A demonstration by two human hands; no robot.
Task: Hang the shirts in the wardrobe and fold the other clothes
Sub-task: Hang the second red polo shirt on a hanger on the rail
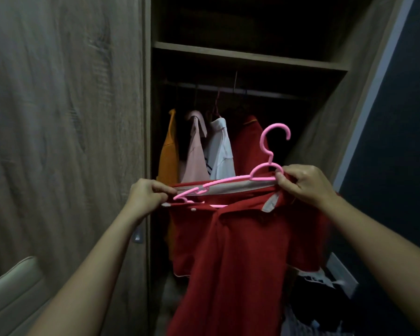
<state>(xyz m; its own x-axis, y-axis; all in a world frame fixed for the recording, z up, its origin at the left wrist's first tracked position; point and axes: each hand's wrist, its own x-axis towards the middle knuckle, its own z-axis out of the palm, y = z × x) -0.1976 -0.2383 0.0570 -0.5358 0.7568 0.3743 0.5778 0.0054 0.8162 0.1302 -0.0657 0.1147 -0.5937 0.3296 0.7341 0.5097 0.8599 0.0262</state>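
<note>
A red polo shirt [233,248] with a pale collar hangs in front of the open wardrobe, held up by both hands. A pink plastic hanger [268,151] sits partly inside its neck opening, hook pointing up and right. My left hand [147,196] pinches the left end of the collar and the hanger's left arm. My right hand [301,181] grips the right side of the collar by the hanger's shoulder. Inside the wardrobe a rail [252,90] carries several hung shirts: orange [169,151], pink [195,154], white [221,151] and red [249,144].
A wooden shelf [247,55] runs above the rail. The closed wardrobe door [63,117] fills the left, with a pale padded edge [12,287] at bottom left. Dark and light clothes [313,299] lie heaped at lower right beside a dark wall [398,141].
</note>
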